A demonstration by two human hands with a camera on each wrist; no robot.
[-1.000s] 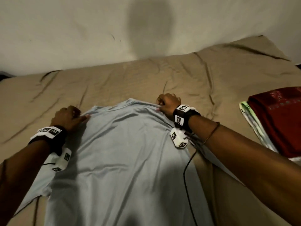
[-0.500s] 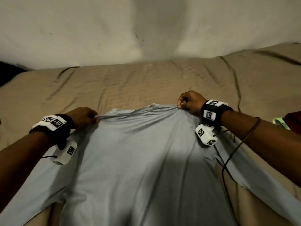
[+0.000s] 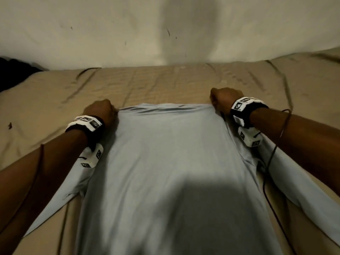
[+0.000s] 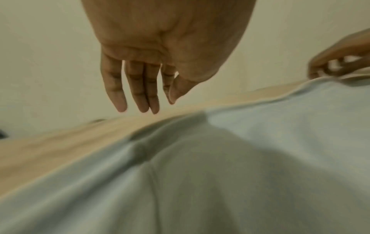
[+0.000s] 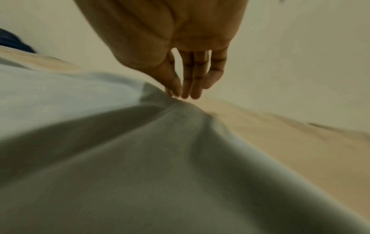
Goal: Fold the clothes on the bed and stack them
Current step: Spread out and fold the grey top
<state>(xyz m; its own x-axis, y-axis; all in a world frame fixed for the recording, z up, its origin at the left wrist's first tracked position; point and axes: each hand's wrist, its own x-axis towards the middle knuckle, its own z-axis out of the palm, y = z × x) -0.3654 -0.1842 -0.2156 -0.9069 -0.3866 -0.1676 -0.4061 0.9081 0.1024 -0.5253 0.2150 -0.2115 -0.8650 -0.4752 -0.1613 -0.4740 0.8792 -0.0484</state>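
a pale blue shirt (image 3: 174, 172) lies spread flat on the tan bed (image 3: 165, 85), its far edge pulled into a straight line and both long sleeves trailing out to the sides. the right hand (image 3: 225, 98) sits at the far right corner, where the wrist view shows its thumb and fingertips (image 5: 188, 93) meeting on a raised ridge of cloth, apparently pinching it. the left hand (image 3: 101, 112) is at the far left corner, but its wrist view shows the fingers (image 4: 140, 98) straight and hanging just clear of the fabric, holding nothing.

the step looks like squaring up the garment before the first fold. done well, it means the left hand taking hold of its corner, even tension across the far edge, creases smoothed toward the near end, then each sleeve laid inward.

a black cable (image 3: 270, 172) from the right wrist runs across the right sleeve (image 3: 303, 181) and could snag when that sleeve is folded. a pale wall (image 3: 110, 34) backs the bed; something dark (image 3: 11, 70) sits at the far left.
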